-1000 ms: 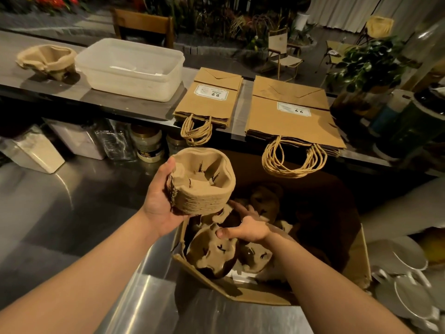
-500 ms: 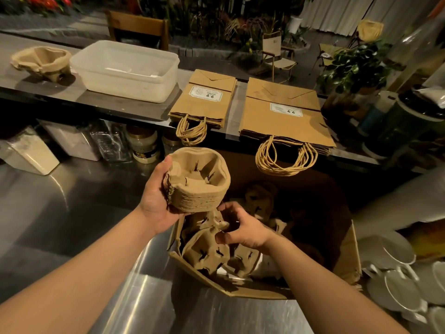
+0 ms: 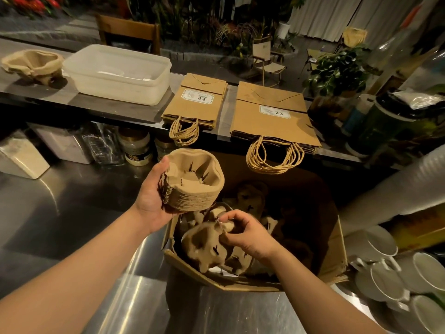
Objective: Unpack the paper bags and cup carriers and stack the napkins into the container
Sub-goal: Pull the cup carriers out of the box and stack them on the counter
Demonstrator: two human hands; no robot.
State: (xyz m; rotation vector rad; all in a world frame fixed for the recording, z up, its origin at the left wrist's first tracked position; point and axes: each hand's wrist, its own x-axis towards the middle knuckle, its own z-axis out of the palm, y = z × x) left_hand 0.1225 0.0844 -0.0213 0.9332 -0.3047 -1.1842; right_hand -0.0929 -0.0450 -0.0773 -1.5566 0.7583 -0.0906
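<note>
My left hand [image 3: 150, 197] holds a nested stack of brown pulp cup carriers [image 3: 193, 182] above the near-left corner of an open cardboard box [image 3: 333, 259]. Inside the box my right hand [image 3: 245, 233] pinches the edge of a single cup carrier [image 3: 203, 245], tilted up over several loose carriers. On the raised counter behind lie two flat piles of brown paper bags, a small pile [image 3: 196, 102] and a larger pile [image 3: 272, 116], their rope handles hanging over the edge. A translucent plastic container [image 3: 118, 73] with white napkins inside stands left of them.
Another stack of cup carriers [image 3: 32, 65] sits at the counter's far left. Jars and plastic tubs [image 3: 134, 147] line the shelf below the counter. White cups [image 3: 382, 273] crowd the right side. The steel worktop [image 3: 60, 213] spreads out to the left of the box.
My right hand has closed on one carrier in the box and lifted it, tilting it up toward the stack. The left hand kept the stack nearly still.
</note>
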